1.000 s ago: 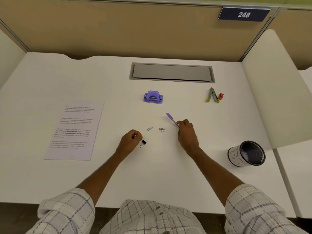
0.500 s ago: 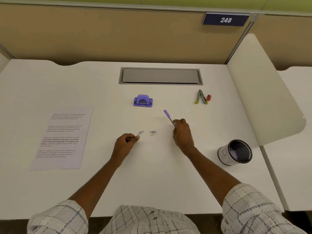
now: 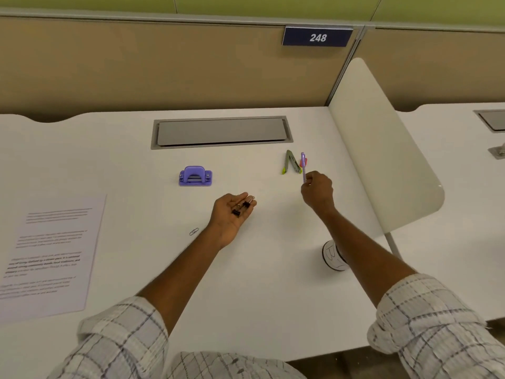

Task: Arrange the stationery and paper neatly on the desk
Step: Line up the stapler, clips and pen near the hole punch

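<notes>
I see left hand palm-up above white table, fingers loosely cupped, small black binder clips resting on palm and fingers. Right hand raised, grip pinched on slim purple pen; pen long axis near vertical in view, far end pointing away toward partition. Single silver paper clip flat on table just left of left wrist. Printed white paper sheet at left, long axis running away from me. Purple hole punch mid-table.
</notes>
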`<move>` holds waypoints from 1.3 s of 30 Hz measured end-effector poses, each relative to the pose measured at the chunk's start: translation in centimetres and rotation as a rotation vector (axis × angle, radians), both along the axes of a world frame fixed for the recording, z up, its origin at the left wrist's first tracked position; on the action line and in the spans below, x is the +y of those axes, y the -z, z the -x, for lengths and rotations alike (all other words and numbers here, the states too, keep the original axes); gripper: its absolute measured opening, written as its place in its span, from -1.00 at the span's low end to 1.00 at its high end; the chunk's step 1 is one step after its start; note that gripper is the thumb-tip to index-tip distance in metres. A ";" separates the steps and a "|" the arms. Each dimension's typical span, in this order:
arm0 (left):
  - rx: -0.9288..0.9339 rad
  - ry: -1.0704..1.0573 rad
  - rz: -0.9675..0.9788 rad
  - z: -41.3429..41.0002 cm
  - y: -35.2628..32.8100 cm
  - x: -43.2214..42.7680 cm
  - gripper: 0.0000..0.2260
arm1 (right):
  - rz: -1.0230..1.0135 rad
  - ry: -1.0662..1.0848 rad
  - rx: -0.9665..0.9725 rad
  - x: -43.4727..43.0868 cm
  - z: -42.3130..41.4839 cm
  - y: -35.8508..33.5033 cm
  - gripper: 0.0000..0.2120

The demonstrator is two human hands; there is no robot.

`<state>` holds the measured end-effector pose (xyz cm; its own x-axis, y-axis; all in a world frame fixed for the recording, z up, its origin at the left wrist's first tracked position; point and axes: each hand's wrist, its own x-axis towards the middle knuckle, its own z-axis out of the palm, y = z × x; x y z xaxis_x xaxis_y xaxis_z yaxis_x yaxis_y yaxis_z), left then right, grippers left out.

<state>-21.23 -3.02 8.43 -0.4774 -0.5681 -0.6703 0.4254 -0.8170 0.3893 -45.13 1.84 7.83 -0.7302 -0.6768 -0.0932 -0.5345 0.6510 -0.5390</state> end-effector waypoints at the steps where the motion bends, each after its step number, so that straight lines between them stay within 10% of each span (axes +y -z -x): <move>1: -0.006 0.016 0.010 1.1 0.0 -0.5 -0.71 | -0.013 0.015 -0.002 0.0 1.2 -0.2 -0.78; 11: -0.183 0.136 0.155 10.4 1.3 -6.9 -0.87 | -0.150 0.062 -0.080 -1.1 8.3 2.3 -0.76; 21: -0.283 0.266 0.283 15.3 3.8 -10.1 -0.43 | -0.135 -0.048 0.019 -3.4 10.0 5.0 -0.68; 30: -0.338 0.352 0.454 15.3 4.0 -9.7 -0.42 | -0.121 -0.106 0.110 -3.4 9.8 5.0 -0.70; 39: -0.943 0.815 1.409 8.3 7.2 -8.0 -0.44 | -0.170 -0.365 0.288 -4.1 5.2 4.5 -0.43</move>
<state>-29.52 -11.03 1.27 -0.6807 -0.7179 -0.1454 -0.5767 0.4029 0.7107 -50.32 -2.25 3.36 -0.4605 -0.8860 -0.0540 -0.8558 0.4593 -0.2380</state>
